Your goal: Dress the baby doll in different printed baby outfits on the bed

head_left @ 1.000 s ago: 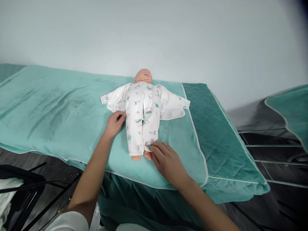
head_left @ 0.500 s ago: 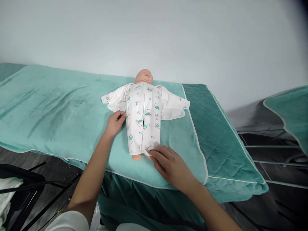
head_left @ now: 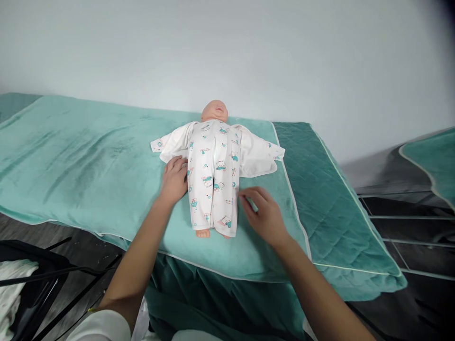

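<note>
A baby doll (head_left: 213,112) lies on its back on a light teal blanket (head_left: 88,161), with white printed trousers (head_left: 213,189) laid over its body and a white top spread open under it. My left hand (head_left: 175,179) rests flat against the left side of the trousers, fingers stretched out. My right hand (head_left: 263,213) hovers just right of the trousers' right leg, fingers loosely curled and apart, holding nothing. One bare foot of the doll (head_left: 202,233) shows below the left trouser leg.
The blanket covers a table with a darker quilted teal cover (head_left: 320,189) on the right. A plain pale wall stands behind. A black frame with white cloth (head_left: 21,284) is at the lower left. Another teal-covered surface (head_left: 432,161) shows at the far right.
My right hand let go of the trouser cuff at the doll's foot and moved up and right, beside the leg. My left hand flattened against the trousers' left side.
</note>
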The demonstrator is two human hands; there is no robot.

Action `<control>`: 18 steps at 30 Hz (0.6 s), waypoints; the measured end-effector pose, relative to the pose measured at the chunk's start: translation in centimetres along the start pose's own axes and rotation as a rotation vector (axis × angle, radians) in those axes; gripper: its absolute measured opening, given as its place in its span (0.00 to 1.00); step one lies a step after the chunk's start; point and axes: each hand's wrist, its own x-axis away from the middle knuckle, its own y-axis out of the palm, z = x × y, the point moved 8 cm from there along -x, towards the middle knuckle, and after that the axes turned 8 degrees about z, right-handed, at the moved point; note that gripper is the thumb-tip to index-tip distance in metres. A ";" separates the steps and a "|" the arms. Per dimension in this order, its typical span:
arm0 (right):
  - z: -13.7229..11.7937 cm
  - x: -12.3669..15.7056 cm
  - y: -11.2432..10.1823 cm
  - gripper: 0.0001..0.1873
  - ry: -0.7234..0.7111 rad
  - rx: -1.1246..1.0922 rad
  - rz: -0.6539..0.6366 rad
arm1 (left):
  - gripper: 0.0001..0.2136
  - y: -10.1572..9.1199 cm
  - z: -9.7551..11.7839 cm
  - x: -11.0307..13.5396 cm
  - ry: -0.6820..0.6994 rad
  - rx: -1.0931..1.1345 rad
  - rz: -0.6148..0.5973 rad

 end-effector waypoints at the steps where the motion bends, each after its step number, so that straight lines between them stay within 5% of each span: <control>1: 1.5 -0.7 0.6 0.12 -0.012 0.098 0.031 | 0.15 0.3 0.3 0.0 0.032 -0.030 -0.036; 5: 5.6 -3.3 4.2 0.20 -0.052 0.265 -0.023 | 0.21 1.6 0.9 -0.2 0.115 -0.081 -0.174; 9: 5.7 -4.2 6.2 0.20 -0.121 0.358 -0.108 | 0.27 2.9 1.2 -1.0 0.187 -0.002 -0.278; 18: 5.2 -5.1 7.3 0.16 -0.096 0.390 -0.195 | 0.22 2.9 0.5 -3.6 0.058 0.244 -0.178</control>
